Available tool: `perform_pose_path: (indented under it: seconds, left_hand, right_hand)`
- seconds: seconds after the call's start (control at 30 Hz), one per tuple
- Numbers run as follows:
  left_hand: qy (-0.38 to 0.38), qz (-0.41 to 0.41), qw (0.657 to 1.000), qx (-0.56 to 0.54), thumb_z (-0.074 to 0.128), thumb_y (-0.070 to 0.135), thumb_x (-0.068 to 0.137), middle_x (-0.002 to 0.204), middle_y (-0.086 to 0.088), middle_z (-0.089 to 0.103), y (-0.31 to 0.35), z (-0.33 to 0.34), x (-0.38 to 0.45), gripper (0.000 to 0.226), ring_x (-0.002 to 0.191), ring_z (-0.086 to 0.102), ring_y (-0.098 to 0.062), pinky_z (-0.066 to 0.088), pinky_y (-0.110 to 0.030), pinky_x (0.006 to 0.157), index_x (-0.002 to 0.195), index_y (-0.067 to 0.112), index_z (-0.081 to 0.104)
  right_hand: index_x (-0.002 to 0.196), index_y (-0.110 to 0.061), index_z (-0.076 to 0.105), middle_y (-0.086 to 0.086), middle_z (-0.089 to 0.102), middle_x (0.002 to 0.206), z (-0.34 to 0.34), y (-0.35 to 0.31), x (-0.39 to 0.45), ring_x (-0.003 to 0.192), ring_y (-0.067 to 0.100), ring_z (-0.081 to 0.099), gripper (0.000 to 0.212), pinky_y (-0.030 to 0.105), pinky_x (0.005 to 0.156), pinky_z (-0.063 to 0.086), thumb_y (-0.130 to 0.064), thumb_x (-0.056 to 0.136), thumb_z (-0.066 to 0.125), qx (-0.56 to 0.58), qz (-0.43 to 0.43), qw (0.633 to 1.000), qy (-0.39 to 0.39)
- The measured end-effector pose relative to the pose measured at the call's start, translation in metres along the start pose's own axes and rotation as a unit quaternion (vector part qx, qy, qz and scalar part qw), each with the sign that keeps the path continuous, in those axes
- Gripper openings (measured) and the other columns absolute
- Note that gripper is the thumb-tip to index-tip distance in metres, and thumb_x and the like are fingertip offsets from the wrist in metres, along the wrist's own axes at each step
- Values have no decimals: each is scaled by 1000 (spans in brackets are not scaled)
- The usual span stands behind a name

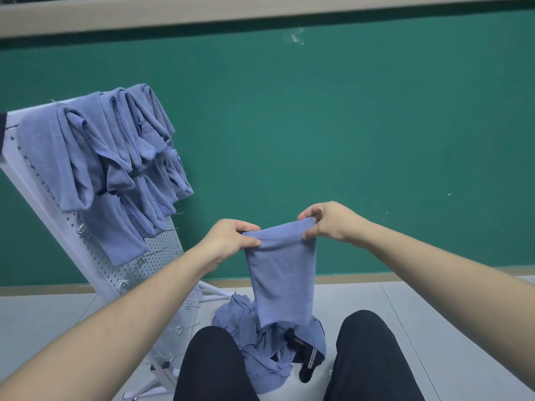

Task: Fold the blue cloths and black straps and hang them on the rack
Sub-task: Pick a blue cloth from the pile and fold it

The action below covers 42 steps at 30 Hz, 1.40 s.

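Folding step, head view. The left hand (231, 240) and right hand (327, 221) each hold a pinching grip on one top corner of a soft blue microfibre cloth (282, 273), already folded to a narrow strip and hanging freely above the heap of unfolded blue cloths (254, 348) and a black webbing strap (307, 357) on the floor. To fold well, keep the top edge taut and level, align the side edges, then drape it over a free hook of the white perforated metal rack (162, 250), beside the hung blue cloths (115, 157).
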<state>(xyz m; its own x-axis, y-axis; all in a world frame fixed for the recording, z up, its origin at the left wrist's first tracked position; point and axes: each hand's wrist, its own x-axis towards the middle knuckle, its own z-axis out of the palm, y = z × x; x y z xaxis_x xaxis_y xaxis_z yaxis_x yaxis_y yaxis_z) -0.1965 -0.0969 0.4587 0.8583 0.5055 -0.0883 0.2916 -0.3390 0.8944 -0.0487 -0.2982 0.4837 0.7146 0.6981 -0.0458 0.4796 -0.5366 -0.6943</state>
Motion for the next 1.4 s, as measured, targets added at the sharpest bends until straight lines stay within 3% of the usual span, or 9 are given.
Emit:
perform_pose_path:
  seconds: [0.3, 0.43, 0.57, 0.77, 0.87, 1.0, 1.13, 1.23, 1.4]
  left_hand:
    - [36, 107, 979, 170, 70, 15, 87, 69, 16, 63, 5, 2, -4, 16, 66, 52, -7, 37, -11, 55, 74, 24, 70]
    - [47, 114, 992, 39, 66, 18, 93, 95, 9, 67, -2, -1, -4, 6, 84, 57, -7, 44, -23, 80, 89, 22, 65]
    - [39, 110, 989, -95, 65, 21, 95, 89, 9, 66, -3, 6, -4, 2, 81, 56, -9, 44, -30, 81, 96, 20, 64]
    - [118, 80, 959, -246, 60, 28, 100, 99, 5, 68, 8, 35, -14, 6, 83, 61, -6, 49, -25, 78, 101, 22, 60]
    - [180, 89, 954, -222, 54, 28, 102, 100, 5, 63, 8, 50, -19, 3, 85, 57, -8, 48, -27, 81, 101, 26, 55]
    - [188, 70, 950, -239, 60, 31, 99, 99, 5, 64, 3, 53, -25, 6, 83, 61, -9, 51, -26, 75, 100, 26, 56]
    - [55, -72, 920, -381, 75, 26, 89, 104, -5, 77, -2, 48, -33, 27, 92, 75, -18, 57, -31, 71, 112, 13, 67]
    - [2, -61, 904, -424, 70, 16, 92, 111, -12, 75, -9, 50, -37, 26, 102, 73, -25, 57, -37, 85, 116, 6, 68]
    - [202, 45, 944, -256, 76, 16, 86, 72, 3, 61, -12, 63, -36, 24, 67, 55, -11, 46, -27, 67, 77, 10, 55]
  right_hand:
    - [85, -23, 66, -5, 69, 86, 6, 3, -1, 78, 15, 60, 8, 26, 67, 48, -22, 81, 74, -67, -33, 997, 36]
    - [89, -19, 61, -3, 67, 94, 3, 9, -4, 86, 13, 58, 9, 30, 81, 47, -23, 89, 68, 117, -61, 991, 32]
    - [96, -21, 56, -8, 65, 91, 13, 7, -7, 82, 12, 58, 10, 34, 85, 49, -31, 100, 56, 301, -30, 953, 15]
    - [112, -24, 48, -11, 62, 99, 36, -6, -19, 88, 3, 57, 23, 20, 74, 40, -40, 107, 32, 235, -42, 953, 186]
    - [111, -23, 51, -9, 62, 95, 46, -10, -21, 83, 6, 58, 30, 22, 73, 42, -51, 103, 41, 262, -37, 940, 214]
    - [102, -19, 67, -5, 74, 97, 49, -5, -19, 84, 10, 71, 35, 26, 71, 54, -51, 87, 70, 314, 30, 943, 109]
    - [103, -21, 68, -7, 75, 99, 54, 9, -20, 94, 11, 72, 24, 27, 77, 58, -32, 85, 77, 310, 8, 948, 67]
    - [99, -17, 64, -3, 72, 95, 58, 12, -22, 88, 10, 69, 24, 33, 82, 56, -35, 87, 73, 282, -15, 954, 99]
    - [87, -14, 53, -5, 62, 77, 70, 10, -22, 70, 6, 55, 28, 31, 71, 49, -34, 87, 73, 233, -50, 956, 173]
